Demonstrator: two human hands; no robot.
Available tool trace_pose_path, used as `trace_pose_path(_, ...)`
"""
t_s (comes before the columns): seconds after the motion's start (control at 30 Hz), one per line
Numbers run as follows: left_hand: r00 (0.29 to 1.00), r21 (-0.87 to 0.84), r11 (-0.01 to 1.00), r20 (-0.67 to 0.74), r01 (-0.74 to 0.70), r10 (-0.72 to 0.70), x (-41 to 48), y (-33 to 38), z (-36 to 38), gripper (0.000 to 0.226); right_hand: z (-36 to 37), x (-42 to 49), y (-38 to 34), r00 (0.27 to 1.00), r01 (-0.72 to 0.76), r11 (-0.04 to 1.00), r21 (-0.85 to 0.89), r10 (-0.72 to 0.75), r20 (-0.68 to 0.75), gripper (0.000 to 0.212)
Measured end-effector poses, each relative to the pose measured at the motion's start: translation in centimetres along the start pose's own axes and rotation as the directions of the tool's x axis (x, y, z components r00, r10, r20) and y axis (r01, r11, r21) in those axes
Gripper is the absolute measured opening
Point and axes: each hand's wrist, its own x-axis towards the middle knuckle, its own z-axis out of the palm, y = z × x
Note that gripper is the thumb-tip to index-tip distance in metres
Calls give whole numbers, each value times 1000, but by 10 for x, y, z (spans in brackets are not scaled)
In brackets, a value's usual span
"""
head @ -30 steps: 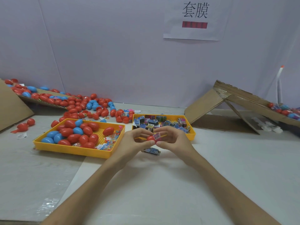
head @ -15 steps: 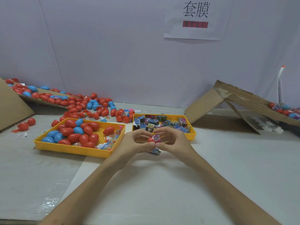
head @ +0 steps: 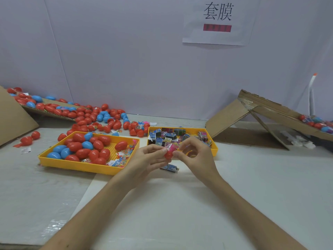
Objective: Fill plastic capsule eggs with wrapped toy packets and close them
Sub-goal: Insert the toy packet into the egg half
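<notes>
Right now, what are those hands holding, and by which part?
The left hand pinches a red egg half by its sides; the right hand pinches the pink packet poking out.

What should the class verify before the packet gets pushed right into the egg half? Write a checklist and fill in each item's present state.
1. Egg half held firmly: ok, the left hand grips the red egg half.
2. Packet at the opening: ok, the pink packet sits in its mouth, pinched by the right hand.
3. Packet fully inside: not ok, much of it sticks out.
4. Matching half ready: cannot tell, no second half shows between the hands.
5. Work spot tidy: not ok, a blue packet lies loose on the table below the hands.
</notes>
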Motion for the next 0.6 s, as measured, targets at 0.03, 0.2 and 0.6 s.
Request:
trace_pose_path(0.03, 1000, -18, 1000, -3, 11, -11, 0, 0, 0, 35, 0, -1, -1, 1000, 17, 1000, -7, -16, 9, 21)
trace_pose_path(0.2, 997, -189, 979, 22, 79, -76, 3, 1, -2, 32, 4, -4, -6, 997, 61, 998, 7, -62, 43, 21)
trace_pose_path(0.6, 984, -215, 966, 131, 146, -120, 3, 1, -4, 46, 5, -5, -7, 982, 189, 976, -104, -190, -2, 34)
